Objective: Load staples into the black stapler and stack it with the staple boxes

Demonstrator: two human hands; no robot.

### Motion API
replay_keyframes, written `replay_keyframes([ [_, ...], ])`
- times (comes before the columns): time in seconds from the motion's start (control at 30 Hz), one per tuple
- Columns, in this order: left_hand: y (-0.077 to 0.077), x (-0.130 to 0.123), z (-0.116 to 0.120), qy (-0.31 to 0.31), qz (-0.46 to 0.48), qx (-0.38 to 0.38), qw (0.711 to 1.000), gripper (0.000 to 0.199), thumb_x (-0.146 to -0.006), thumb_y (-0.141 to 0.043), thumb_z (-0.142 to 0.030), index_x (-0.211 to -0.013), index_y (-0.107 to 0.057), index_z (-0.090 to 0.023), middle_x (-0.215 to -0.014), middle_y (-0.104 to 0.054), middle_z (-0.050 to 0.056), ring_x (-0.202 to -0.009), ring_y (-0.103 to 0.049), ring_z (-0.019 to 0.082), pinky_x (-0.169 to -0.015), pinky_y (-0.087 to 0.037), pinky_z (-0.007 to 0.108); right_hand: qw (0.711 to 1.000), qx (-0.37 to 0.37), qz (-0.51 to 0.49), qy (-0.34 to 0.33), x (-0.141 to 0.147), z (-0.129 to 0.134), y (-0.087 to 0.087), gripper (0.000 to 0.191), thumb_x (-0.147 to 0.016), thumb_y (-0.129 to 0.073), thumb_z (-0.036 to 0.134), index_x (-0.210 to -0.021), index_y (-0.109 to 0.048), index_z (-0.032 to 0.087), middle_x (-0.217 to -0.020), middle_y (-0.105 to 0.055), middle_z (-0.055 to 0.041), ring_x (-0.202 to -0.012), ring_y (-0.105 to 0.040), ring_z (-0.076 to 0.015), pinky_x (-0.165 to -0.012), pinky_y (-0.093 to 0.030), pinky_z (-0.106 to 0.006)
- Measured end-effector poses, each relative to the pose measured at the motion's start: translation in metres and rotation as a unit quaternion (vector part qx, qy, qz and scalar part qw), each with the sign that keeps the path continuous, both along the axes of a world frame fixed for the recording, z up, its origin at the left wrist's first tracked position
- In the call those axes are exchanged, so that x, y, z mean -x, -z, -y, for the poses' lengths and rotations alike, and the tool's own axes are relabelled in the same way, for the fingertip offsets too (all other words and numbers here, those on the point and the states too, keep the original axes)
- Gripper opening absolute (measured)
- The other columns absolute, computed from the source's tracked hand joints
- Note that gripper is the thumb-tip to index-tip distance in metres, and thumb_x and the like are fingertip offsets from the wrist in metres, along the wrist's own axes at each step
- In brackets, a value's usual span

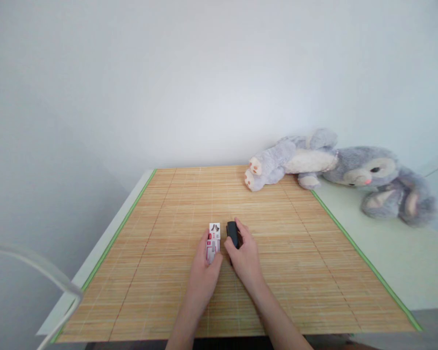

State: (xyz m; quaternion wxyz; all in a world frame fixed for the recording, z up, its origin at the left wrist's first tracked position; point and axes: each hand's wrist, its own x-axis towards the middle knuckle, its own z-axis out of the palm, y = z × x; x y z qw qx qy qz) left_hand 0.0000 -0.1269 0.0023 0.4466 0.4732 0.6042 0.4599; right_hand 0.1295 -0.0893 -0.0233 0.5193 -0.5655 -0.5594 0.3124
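Note:
My left hand (205, 272) is closed around a small staple box (213, 243), white with pink and red print and a dark picture on its upper face. Thumb and fingers press on its two sides. Just to the right, my right hand (246, 253) grips a black stapler (232, 233), whose far end shows beyond the thumb; its near part is mostly hidden under the palm. Box and stapler are side by side with a narrow gap between them, over the middle of the bamboo mat (182, 209).
A grey plush rabbit (310, 160) lies on its side along the back right, across the mat's green edge. Under the mat is a white table (394, 253). A white curved cable or tube (40, 265) rises at the left front. Behind stands a plain wall (190, 82).

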Motion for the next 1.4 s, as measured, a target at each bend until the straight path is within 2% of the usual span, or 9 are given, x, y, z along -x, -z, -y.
replay_keyframes([
  [0.13, 0.013, -0.001, 0.005, 0.015, -0.146, -0.071, 0.987, 0.072, -0.089, -0.058, -0.022, -0.157, -0.033, -0.023, -0.163, -0.041, 0.009, -0.153, -0.034, 0.026, -0.130, -0.024, 0.051, 0.998, -0.019, 0.051, 0.033, -0.046, -0.004, 0.001, 0.058, -0.090, -0.061, 0.031, -0.147, -0.055, 0.020, -0.141, -0.061, -0.0112, -0.131, -0.056, -0.0292, -0.117, -0.042, -0.049],
  [0.23, 0.022, 0.018, 0.001, 0.003, -0.185, -0.062, 0.981, 0.068, -0.092, -0.056, -0.024, -0.157, -0.034, -0.024, -0.159, -0.045, 0.010, -0.147, -0.045, 0.027, -0.125, -0.035, 0.052, 0.998, -0.022, 0.054, 0.031, -0.071, 0.000, 0.006, 0.057, -0.094, -0.058, 0.035, -0.149, -0.052, 0.021, -0.145, -0.058, -0.0107, -0.135, -0.053, -0.0280, -0.120, -0.039, -0.049],
  [0.33, 0.027, 0.049, -0.021, -0.016, -0.231, -0.071, 0.970, 0.066, -0.094, -0.055, -0.028, -0.157, -0.034, -0.023, -0.158, -0.048, 0.012, -0.140, -0.052, 0.027, -0.119, -0.043, 0.054, 0.998, -0.016, 0.055, 0.033, -0.078, 0.006, 0.008, 0.055, -0.096, -0.057, 0.036, -0.149, -0.052, 0.020, -0.147, -0.056, -0.0111, -0.138, -0.051, -0.0278, -0.121, -0.037, -0.049],
  [0.53, 0.030, 0.095, -0.069, 0.013, -0.282, -0.132, 0.950, 0.063, -0.092, -0.054, -0.024, -0.153, -0.041, -0.021, -0.161, -0.043, 0.009, -0.151, -0.037, 0.024, -0.130, -0.025, 0.050, 0.998, -0.018, 0.052, 0.040, -0.077, 0.007, 0.007, 0.056, -0.096, -0.059, 0.038, -0.148, -0.053, 0.021, -0.147, -0.057, -0.0113, -0.137, -0.052, -0.0283, -0.121, -0.037, -0.052],
  [0.63, 0.030, 0.104, -0.055, 0.009, -0.295, -0.145, 0.944, 0.055, -0.095, -0.051, -0.028, -0.150, -0.045, -0.023, -0.159, -0.045, 0.008, -0.149, -0.040, 0.024, -0.129, -0.027, 0.051, 0.998, -0.011, 0.056, 0.040, -0.078, 0.006, 0.009, 0.057, -0.095, -0.060, 0.039, -0.149, -0.051, 0.022, -0.148, -0.056, -0.0111, -0.137, -0.052, -0.0287, -0.121, -0.037, -0.054],
  [0.87, 0.027, 0.113, 0.027, -0.032, -0.352, -0.145, 0.924, 0.051, -0.099, -0.046, -0.031, -0.150, -0.043, -0.028, -0.154, -0.047, 0.007, -0.143, -0.045, 0.026, -0.124, -0.035, 0.054, 0.998, -0.012, 0.053, 0.043, -0.079, 0.008, 0.009, 0.056, -0.096, -0.060, 0.042, -0.148, -0.052, 0.023, -0.149, -0.056, -0.0109, -0.137, -0.052, -0.0298, -0.120, -0.038, -0.055],
  [1.0, 0.029, 0.115, 0.051, -0.056, -0.410, -0.157, 0.897, 0.035, -0.099, -0.044, -0.031, -0.130, -0.059, -0.027, -0.140, -0.058, 0.008, -0.131, -0.054, 0.029, -0.113, -0.044, 0.053, 0.998, -0.012, 0.055, 0.039, -0.079, 0.007, 0.008, 0.056, -0.096, -0.060, 0.042, -0.148, -0.052, 0.024, -0.150, -0.055, -0.0106, -0.137, -0.051, -0.0298, -0.120, -0.037, -0.056],
  [1.27, 0.018, 0.111, 0.015, -0.049, -0.511, -0.135, 0.848, 0.043, -0.102, -0.035, -0.024, -0.139, -0.056, -0.028, -0.139, -0.064, 0.007, -0.128, -0.057, 0.028, -0.118, -0.031, 0.059, 0.997, -0.008, 0.060, 0.038, -0.077, 0.007, 0.005, 0.054, -0.095, -0.059, 0.038, -0.146, -0.053, 0.025, -0.147, -0.057, -0.0096, -0.136, -0.053, -0.0293, -0.118, -0.039, -0.054],
  [1.4, 0.001, 0.084, 0.001, -0.032, -0.479, -0.151, 0.864, 0.031, -0.101, -0.044, -0.034, -0.125, -0.063, -0.025, -0.126, -0.070, 0.008, -0.121, -0.060, 0.029, -0.113, -0.038, 0.056, 0.993, -0.017, 0.110, 0.026, -0.084, 0.008, -0.010, 0.047, -0.091, -0.058, 0.030, -0.138, -0.059, 0.026, -0.136, -0.063, -0.0082, -0.124, -0.060, -0.0276, -0.108, -0.049, -0.048],
])
